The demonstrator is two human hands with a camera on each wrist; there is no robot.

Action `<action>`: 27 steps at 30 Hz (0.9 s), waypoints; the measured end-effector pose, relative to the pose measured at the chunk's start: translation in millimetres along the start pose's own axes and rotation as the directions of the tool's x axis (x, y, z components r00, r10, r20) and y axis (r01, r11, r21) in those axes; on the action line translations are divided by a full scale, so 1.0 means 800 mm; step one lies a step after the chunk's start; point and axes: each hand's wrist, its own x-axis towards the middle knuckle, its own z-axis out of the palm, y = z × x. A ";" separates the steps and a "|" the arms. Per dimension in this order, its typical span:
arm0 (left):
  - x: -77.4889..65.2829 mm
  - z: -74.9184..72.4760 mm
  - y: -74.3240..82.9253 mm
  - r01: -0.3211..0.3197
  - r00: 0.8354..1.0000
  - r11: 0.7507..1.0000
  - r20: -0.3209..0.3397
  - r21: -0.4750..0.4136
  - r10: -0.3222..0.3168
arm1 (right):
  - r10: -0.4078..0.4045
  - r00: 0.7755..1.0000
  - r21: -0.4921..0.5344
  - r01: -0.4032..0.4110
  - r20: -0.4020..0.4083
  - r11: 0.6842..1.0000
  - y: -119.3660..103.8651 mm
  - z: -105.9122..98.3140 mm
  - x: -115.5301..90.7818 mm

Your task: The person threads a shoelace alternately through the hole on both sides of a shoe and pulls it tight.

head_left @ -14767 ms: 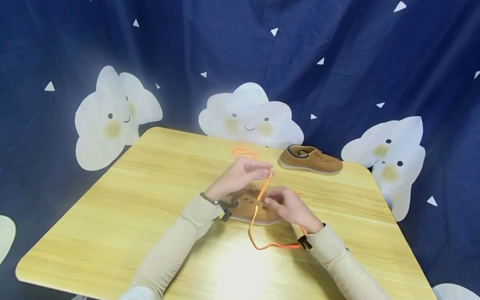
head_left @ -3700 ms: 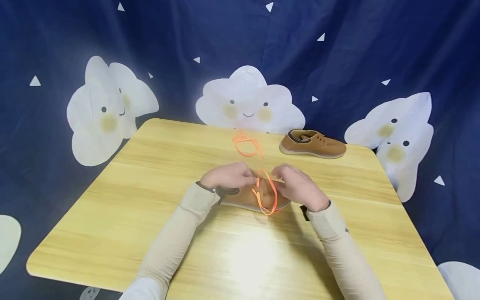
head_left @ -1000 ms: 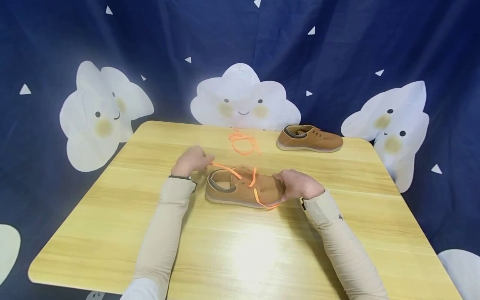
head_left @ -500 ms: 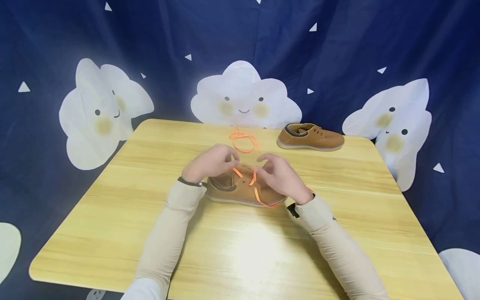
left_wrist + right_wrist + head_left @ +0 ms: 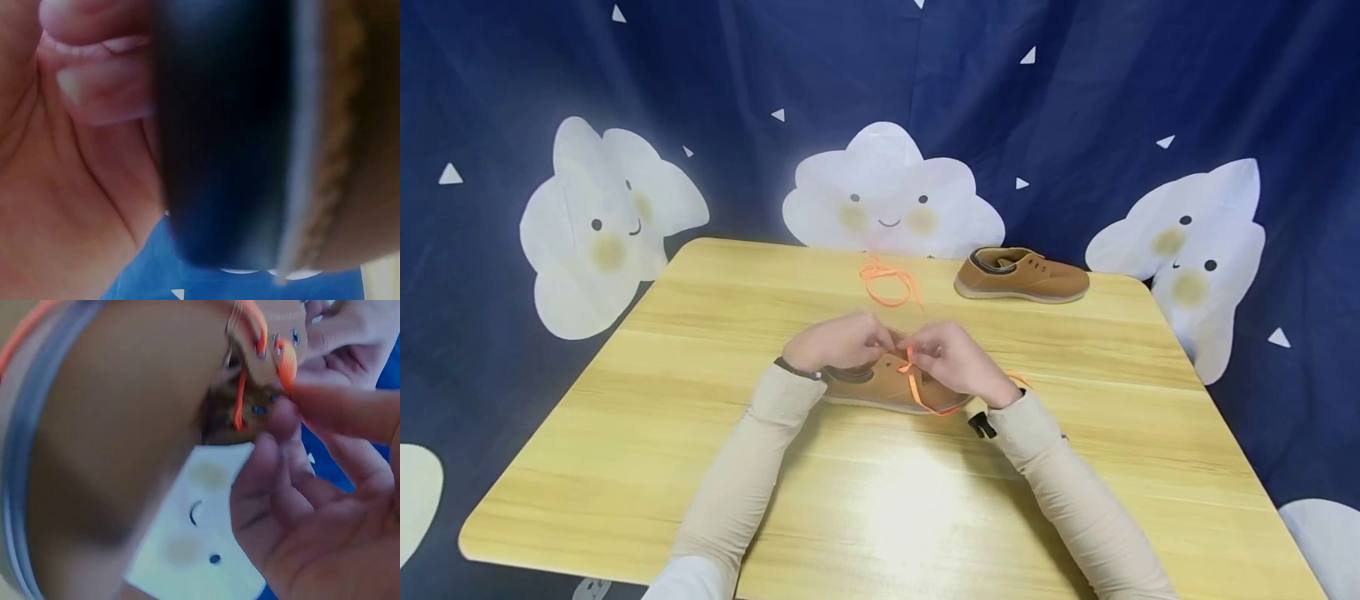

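A brown shoe (image 5: 880,387) lies on the table, its toe to the right, partly covered by both hands. My left hand (image 5: 842,340) reaches over the opening, its curled fingertips at the far eyelet flap; they seem to grip the flap's edge. In the left wrist view the dark collar (image 5: 219,137) hides what those fingertips hold. My right hand (image 5: 953,358) pinches an orange shoelace (image 5: 286,365) between thumb and forefinger, close by an eyelet. More of this lace crosses the near flap and trails past the right wrist.
A second brown shoe (image 5: 1026,277), without a lace, stands at the back right of the wooden table (image 5: 625,467). Another orange lace (image 5: 887,287) lies loosely coiled behind the hands. A dark blue curtain (image 5: 745,67) with clouds hangs behind.
My left hand, earlier pulling the lace out leftward, has come right to the far flap. My right hand has left the toe and now pinches lace at the eyelets.
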 end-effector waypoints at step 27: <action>-0.007 -0.007 -0.003 0.084 0.991 0.995 0.108 -0.059 -0.078 | 0.055 0.986 -0.319 -0.001 0.160 0.948 -0.009 -0.011 -0.007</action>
